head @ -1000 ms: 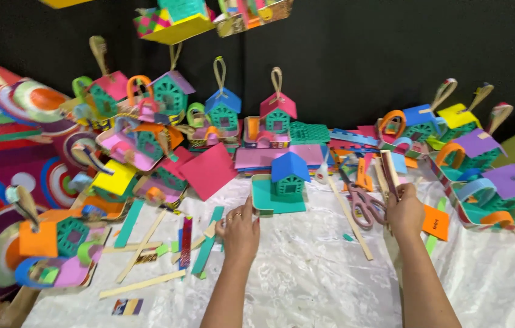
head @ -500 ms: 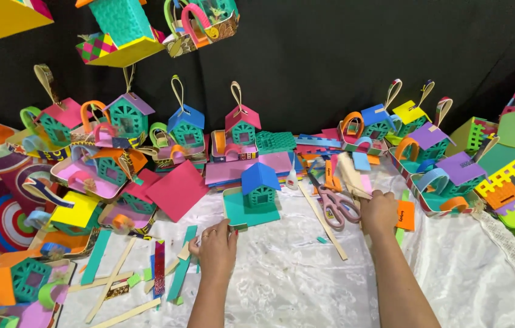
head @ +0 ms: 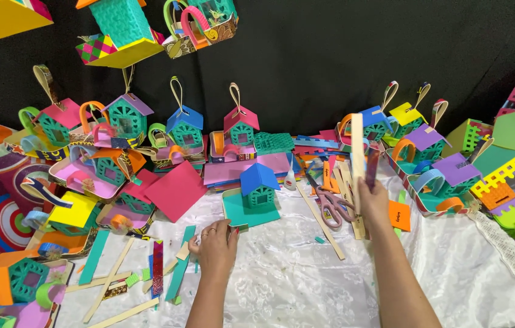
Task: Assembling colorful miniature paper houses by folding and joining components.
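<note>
Gripping an upright pale strip (head: 358, 155), right hand (head: 374, 205) raised.

Left hand (head: 216, 246) palm-down, fingers curled low; right hand (head: 374, 203) raised, fingers closed in a grip.

My right hand (head: 371, 203) is raised off the white cloth (head: 306, 285), fingers (head: 367, 189) closed around a pale wooden strip (head: 357, 155) that stands upright above them, with a dark purplish strip (head: 371, 170) held beside it. Just left of those fingers lie pink-handled scissors (head: 332, 205) and a loose wooden stick (head: 321, 222). My left hand (head: 215, 246) rests palm down on the cloth, fingertips (head: 194, 245) touching a teal strip (head: 180, 264). Just beyond the knuckles stands a small green house with a blue roof (head: 258, 188) on a teal base. A pink square sheet (head: 175, 189) lies up-left of the fingers.
</note>
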